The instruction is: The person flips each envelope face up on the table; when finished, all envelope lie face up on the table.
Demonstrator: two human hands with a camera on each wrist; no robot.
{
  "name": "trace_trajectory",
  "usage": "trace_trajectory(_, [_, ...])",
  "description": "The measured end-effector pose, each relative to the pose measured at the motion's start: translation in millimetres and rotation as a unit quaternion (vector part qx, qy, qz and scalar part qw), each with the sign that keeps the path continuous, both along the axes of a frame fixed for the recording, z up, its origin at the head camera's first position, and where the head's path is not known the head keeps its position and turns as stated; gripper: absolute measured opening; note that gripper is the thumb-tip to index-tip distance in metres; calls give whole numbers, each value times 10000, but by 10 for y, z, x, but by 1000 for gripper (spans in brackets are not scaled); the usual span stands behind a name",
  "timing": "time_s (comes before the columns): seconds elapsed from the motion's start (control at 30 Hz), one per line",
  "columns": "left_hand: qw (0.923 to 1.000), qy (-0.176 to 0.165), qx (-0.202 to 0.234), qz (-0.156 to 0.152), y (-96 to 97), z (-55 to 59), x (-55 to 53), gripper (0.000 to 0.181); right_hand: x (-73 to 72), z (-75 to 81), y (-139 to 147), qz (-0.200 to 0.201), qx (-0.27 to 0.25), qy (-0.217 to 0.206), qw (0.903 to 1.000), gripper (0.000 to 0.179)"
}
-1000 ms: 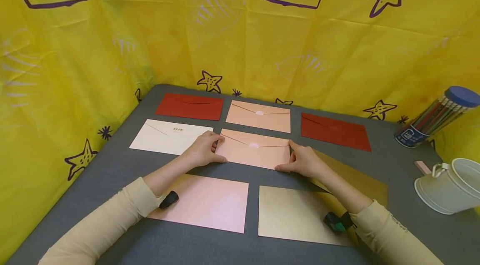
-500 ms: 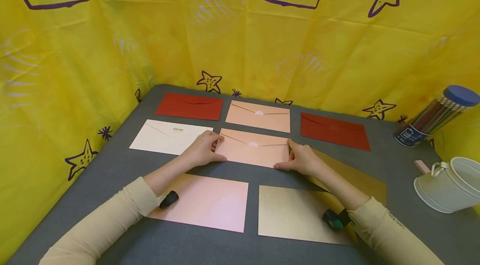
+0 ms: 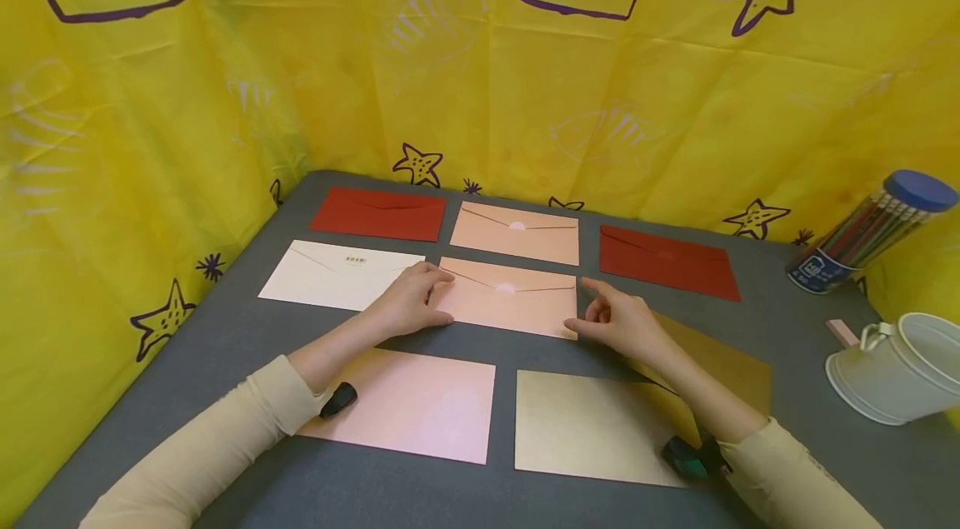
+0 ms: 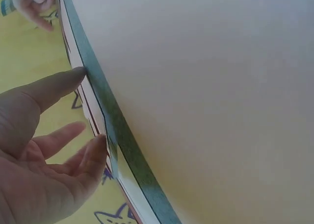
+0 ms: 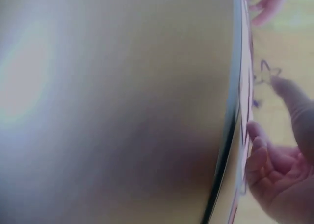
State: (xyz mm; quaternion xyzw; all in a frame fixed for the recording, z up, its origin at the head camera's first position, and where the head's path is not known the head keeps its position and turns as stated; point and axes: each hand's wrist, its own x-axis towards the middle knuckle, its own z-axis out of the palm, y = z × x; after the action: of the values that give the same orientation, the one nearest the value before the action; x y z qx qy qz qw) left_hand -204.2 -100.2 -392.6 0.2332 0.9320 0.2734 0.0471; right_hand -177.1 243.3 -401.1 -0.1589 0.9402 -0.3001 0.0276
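Observation:
A peach envelope with a round pale seal lies flat in the middle of the dark grey table. At its left edge rests my left hand, thumb by the lower corner and index finger by the upper one. In the left wrist view that thumb and the fingers are spread apart. My right hand is at the envelope's right side, thumb tip over the lower right corner, index finger extended just off the edge. Neither hand grips anything. The white envelope is partly hidden behind my left hand.
Behind lie a red envelope, another peach envelope and a second red envelope. Nearer are a pink envelope, a pale gold one and a darker gold one. At right stand a pencil tub and white pail.
My right hand has moved slightly right, its index finger coming away from the peach envelope's edge. The left hand and the envelopes stay nearly where they were.

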Motion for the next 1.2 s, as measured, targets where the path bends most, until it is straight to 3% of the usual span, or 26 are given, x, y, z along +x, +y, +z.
trace_trajectory(0.17, [9955,346,339,-810,160,-12,49,47,160,-12,287,-141,-192,477,9986,73])
trace_trajectory(0.27, [9892,217,444,-1380,316,8,70,45,272,-22,475,-135,-197,582,9980,72])
trace_trajectory(0.4, [9780,36,144,-2080,580,53,69,48,424,-40,719,-14,-63,626,9980,72])
trace_trajectory(0.6, [9509,97,-424,-3064,1051,72,15,60,673,-82,1081,390,-26,466,9981,80])
trace_trajectory(0.7, [9362,215,-698,-3438,1275,46,-20,67,793,-101,1253,598,110,620,9962,85])
trace_trajectory(0.8, [9243,367,-1078,-3643,1467,21,-51,72,893,-108,1414,589,313,683,9954,89])
trace_trajectory(0.9, [9150,541,-1429,-3733,1624,4,-79,76,984,-108,1562,478,335,474,9972,92])
trace_trajectory(1.03, [9076,660,-1774,-3748,1774,-37,-116,78,1079,-115,1710,387,395,83,9984,93])
trace_trajectory(1.2, [9036,655,-1941,-3763,1894,-86,-148,71,1123,-106,1769,214,673,-161,9974,90])
